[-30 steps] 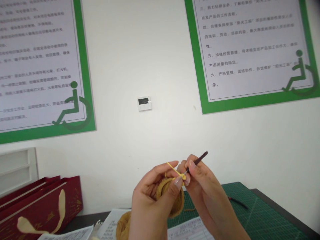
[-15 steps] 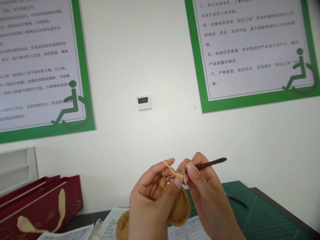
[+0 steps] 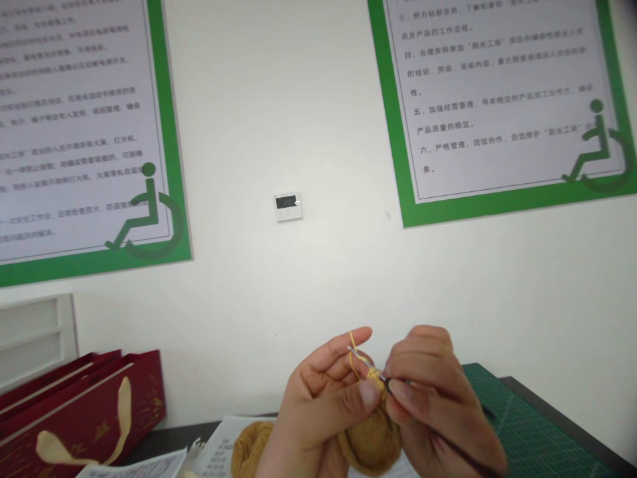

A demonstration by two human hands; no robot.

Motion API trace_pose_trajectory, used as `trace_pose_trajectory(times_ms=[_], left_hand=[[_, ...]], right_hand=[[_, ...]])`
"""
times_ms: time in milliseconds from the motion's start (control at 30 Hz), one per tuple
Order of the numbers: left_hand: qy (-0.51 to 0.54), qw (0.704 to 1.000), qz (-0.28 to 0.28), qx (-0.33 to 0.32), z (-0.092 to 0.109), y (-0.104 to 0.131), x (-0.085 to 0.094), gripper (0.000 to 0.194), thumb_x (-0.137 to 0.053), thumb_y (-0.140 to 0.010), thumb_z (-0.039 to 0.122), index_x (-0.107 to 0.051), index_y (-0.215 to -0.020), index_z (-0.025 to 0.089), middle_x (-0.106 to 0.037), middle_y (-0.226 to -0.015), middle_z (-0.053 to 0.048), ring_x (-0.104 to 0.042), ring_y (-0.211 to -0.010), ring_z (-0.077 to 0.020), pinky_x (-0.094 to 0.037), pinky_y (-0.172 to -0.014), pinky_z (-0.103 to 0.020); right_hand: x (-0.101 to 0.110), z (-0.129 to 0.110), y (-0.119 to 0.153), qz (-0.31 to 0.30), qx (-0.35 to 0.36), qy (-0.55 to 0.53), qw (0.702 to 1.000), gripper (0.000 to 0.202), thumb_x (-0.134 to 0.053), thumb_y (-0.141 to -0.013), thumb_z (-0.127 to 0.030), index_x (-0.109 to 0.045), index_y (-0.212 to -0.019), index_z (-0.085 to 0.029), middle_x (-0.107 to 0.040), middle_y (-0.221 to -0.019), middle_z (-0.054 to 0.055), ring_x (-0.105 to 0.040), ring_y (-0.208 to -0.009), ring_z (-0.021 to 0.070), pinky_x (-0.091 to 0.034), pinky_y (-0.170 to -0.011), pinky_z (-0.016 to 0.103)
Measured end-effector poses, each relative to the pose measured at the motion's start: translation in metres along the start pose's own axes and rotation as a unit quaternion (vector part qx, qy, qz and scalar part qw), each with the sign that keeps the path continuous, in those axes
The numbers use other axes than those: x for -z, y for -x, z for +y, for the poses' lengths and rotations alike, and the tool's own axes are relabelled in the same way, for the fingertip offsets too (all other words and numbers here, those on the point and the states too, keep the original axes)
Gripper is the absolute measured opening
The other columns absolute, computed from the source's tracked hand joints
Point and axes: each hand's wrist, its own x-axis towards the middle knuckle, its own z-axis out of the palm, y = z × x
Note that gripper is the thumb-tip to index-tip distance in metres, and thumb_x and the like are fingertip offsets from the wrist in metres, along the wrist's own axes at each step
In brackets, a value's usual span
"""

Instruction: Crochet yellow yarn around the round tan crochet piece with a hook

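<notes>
My left hand [image 3: 323, 405] pinches the yellow edge of a brown crocheted piece [image 3: 373, 441] between thumb and fingers. Yellow yarn [image 3: 352, 342] loops over its raised index finger. My right hand [image 3: 438, 398] grips a crochet hook [image 3: 365, 360]; the metal tip points up and left through the yellow stitches and meets the yarn. Most of the hook's dark handle is hidden by my right fingers. A ball of brown yarn [image 3: 251, 446] lies left of my left wrist.
Dark red gift bags [image 3: 144, 392] stand at the left beside printed papers [image 3: 226, 431]. A green cutting mat [image 3: 527, 425] covers the table's right side. Two green-framed posters [image 3: 408, 209] and a thermostat [image 3: 287, 207] are on the wall.
Both hands and the crocheted piece have shifted right and slightly down. My right hand has turned, so the hook now points up-left and its handle no longer sticks out to the upper right.
</notes>
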Motion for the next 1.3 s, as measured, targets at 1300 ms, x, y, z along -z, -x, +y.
trace_pose_trajectory(times_ms=[1300], left_hand=[[-0.131, 0.978, 0.082, -0.142, 0.003, 0.004, 0.002, 0.026, -0.089, -0.068, 0.012, -0.085, -0.092, 0.020, -0.076, -0.076, -0.004, -0.067, -0.074, -0.0143, -0.051, -0.066, -0.019]], right_hand=[[0.002, 0.007, -0.012, -0.025, -0.356, -0.299, 0.885, 0.008, -0.060, -0.102, -0.034, -0.058, -0.101, -0.027, -0.076, -0.083, -0.002, -0.070, -0.078, 0.0141, -0.053, -0.076, 0.030]])
